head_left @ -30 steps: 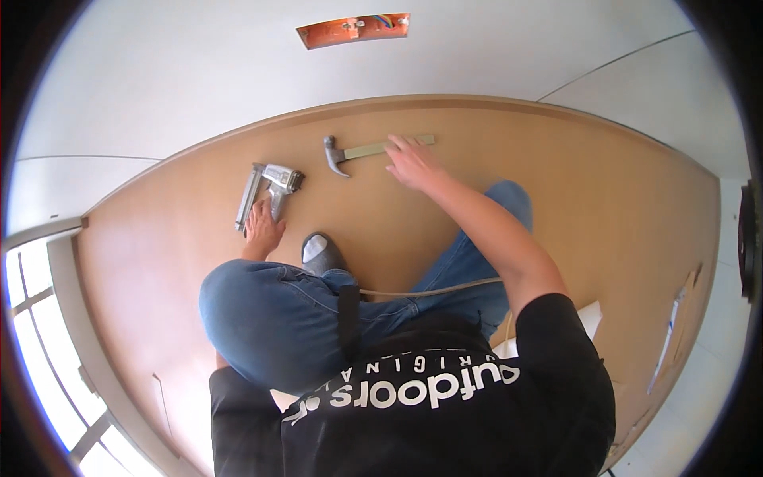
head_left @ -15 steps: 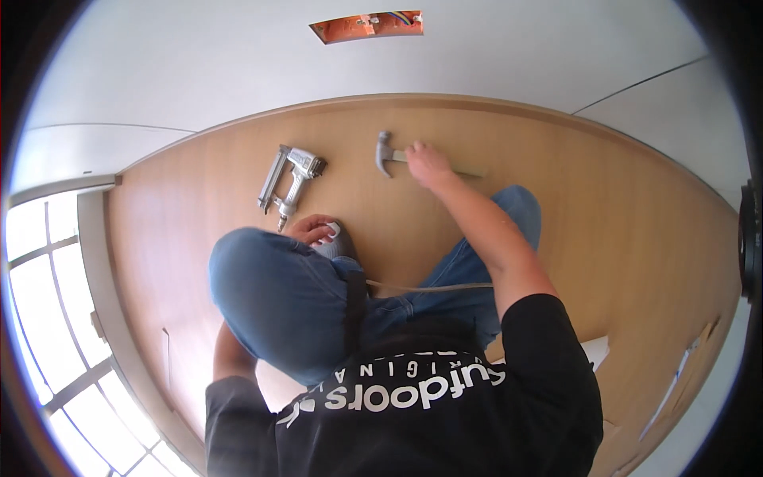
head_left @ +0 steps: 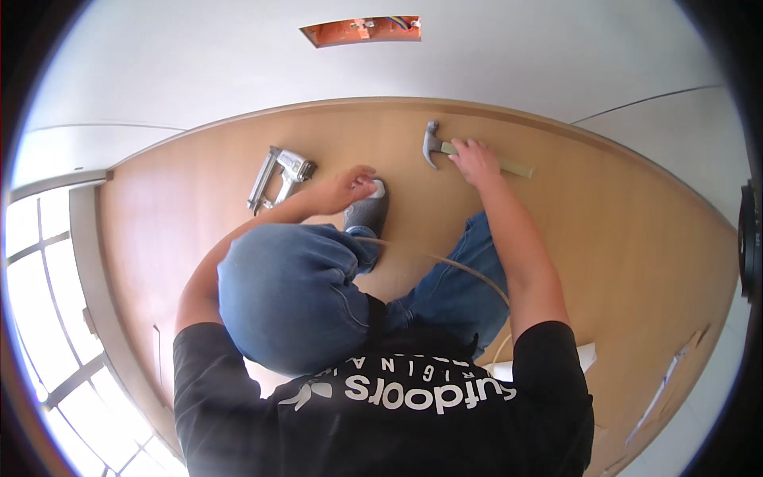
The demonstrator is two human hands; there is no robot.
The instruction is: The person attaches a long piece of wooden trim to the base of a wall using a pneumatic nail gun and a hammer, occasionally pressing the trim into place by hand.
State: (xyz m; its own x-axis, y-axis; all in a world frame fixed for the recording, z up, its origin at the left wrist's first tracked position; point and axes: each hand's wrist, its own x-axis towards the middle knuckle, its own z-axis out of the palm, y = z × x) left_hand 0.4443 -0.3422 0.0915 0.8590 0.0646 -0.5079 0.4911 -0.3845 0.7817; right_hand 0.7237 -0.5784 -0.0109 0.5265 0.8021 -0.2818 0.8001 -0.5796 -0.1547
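While R hand [head_left: 477, 162] clasps hammer [head_left: 447, 148], L hand [head_left: 343, 191] half-curled by shoe [head_left: 367, 213] — can't tell grip — blk tee [head_left: 429, 445] w/ white lettering [head_left: 407, 393]

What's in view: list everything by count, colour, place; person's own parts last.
hammer: 1, grey and pale, upper right
nail gun: 1, silver, upper left
hose: 1, beige, centre
sheet: 1, white, lower right
strip: 1, whitish, lower right
wooden surface: 1, tan, middle
wall: 1, white, top
wall opening: 1, orange, top
window: 1, bright white, left
round object: 1, black, right edge
shoe: 1, grey, centre
jeans: 1, blue, centre
shirt: 1, black, bottom
left hand: 1, bare, at shoe
right hand: 1, bare, on hammer
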